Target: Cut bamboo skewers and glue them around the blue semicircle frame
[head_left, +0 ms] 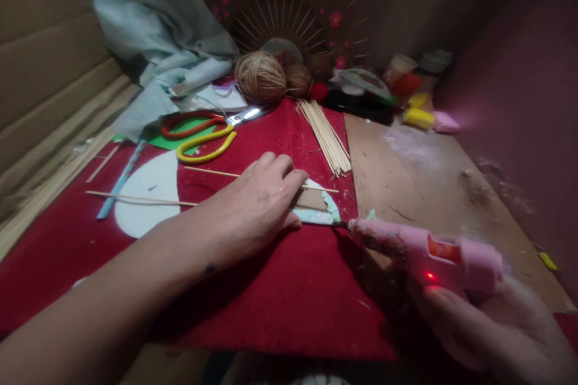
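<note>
— Where's our flat brown cardboard piece (pixel 313 199)?
— On the red cloth (pixel 293 307), pale patterned edging (pixel 313 216) along its rim; gluing looks unfinished; our left hand (pixel 264 195), fingers together, partly covers it, any pinch hidden; our right hand (pixel 492 325) wraps its fingers around the pink plastic glue gun (pixel 418 249); thin wooden sticks (pixel 326 139) lie bunched beyond.

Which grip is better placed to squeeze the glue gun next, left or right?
Probably the right grip: it holds the pink glue gun, and the nozzle points at the cardboard piece. The left grip lies over that piece.
</note>
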`<action>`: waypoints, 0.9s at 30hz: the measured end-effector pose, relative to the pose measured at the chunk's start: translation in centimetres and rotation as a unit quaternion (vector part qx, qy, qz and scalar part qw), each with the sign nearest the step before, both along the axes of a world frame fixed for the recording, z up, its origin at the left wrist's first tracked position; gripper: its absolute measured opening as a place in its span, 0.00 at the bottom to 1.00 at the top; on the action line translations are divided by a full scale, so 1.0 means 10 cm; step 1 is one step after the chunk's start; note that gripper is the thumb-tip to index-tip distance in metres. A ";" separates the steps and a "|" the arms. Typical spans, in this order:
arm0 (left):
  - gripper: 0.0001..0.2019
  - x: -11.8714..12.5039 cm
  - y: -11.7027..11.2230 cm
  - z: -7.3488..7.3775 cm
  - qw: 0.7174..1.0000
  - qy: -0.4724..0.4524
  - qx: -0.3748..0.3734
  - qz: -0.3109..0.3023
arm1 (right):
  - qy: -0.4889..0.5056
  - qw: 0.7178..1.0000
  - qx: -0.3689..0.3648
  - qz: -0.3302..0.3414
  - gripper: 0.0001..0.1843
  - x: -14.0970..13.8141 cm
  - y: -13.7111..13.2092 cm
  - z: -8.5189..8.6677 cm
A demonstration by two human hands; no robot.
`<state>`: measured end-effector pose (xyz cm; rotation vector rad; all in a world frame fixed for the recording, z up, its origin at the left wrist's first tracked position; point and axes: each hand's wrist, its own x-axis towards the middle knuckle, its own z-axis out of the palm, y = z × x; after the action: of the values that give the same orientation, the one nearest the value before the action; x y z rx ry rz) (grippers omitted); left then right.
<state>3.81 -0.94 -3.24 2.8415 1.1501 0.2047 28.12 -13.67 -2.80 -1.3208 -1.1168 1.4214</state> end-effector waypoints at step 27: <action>0.19 0.01 -0.02 0.04 1.000 0.001 -0.018 0.002 | -0.027 0.997 -0.035 -0.070 0.23 -0.04 -0.03 0.06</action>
<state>3.87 -1.15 -2.81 2.8095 1.1480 0.1793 27.77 -13.94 -2.21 -1.4654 -0.9958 1.3408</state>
